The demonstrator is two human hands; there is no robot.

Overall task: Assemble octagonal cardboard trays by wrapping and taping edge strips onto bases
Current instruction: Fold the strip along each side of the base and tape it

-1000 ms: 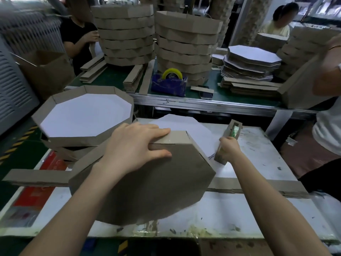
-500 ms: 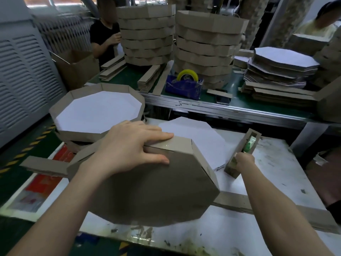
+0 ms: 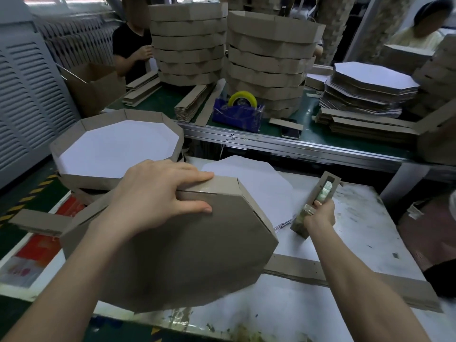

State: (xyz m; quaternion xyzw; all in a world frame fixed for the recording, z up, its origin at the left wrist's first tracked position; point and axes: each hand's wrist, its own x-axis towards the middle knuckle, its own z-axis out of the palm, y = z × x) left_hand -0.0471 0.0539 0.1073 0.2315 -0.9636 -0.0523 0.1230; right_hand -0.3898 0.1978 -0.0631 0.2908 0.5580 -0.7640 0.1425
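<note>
A brown octagonal cardboard tray (image 3: pixel 187 255) stands tilted on its side on the white worktable, bottom face toward me. My left hand (image 3: pixel 158 193) grips its top edge, fingers over the edge strip where clear tape covers a seam, thumb on the bottom face. An untaped end of the edge strip (image 3: pixel 37 222) sticks out to the left. My right hand (image 3: pixel 319 217) holds a cardboard-cased tape dispenser (image 3: pixel 317 203) to the right of the tray, apart from it. White octagonal bases (image 3: pixel 261 183) lie flat behind the tray.
Finished trays (image 3: pixel 116 146) are stacked at the left. Flat edge strips (image 3: pixel 345 280) lie across the worktable (image 3: pixel 370 238). On the green bench behind are tall tray stacks (image 3: pixel 266 60), a blue tape dispenser (image 3: pixel 238 112), a phone (image 3: pixel 290 132), base piles (image 3: pixel 370 87). Other people work beyond.
My right hand has pulled the dispenser a little away from the tray to the right. My left hand keeps its grip on the tray's top edge. The view has shifted left.
</note>
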